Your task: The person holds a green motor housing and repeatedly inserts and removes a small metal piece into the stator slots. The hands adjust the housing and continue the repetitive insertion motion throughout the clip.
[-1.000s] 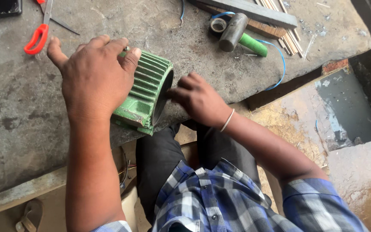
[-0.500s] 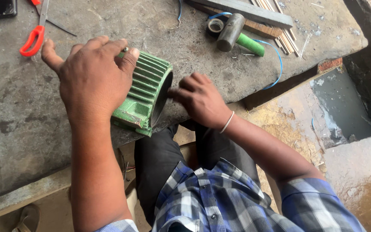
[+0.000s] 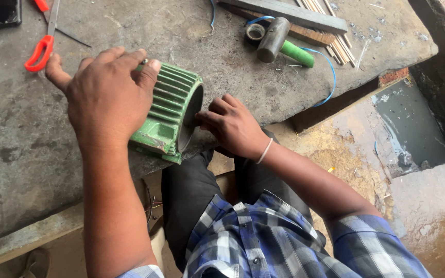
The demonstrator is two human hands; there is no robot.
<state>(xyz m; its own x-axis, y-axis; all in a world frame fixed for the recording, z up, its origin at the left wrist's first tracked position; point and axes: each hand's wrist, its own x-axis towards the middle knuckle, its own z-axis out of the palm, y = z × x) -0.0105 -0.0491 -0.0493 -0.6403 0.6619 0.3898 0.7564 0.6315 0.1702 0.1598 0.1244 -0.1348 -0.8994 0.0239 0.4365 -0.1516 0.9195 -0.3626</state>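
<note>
- Head view: my left hand (image 3: 106, 95) lies spread over the top of the green finned motor housing (image 3: 168, 116), fingers curled onto the ribs, pressing it down at the near edge of the grey stone slab (image 3: 222, 56).
- My right hand (image 3: 233, 126) is at its open end, fingertips bent against the rim; whether they pinch anything I cannot tell.
- It looks like cast metal to me: heavy, rigid, its ribs giving good grip, and likely to roll.
- Scissors (image 3: 42, 36) and a hammer (image 3: 281, 41) lie well apart.
</note>
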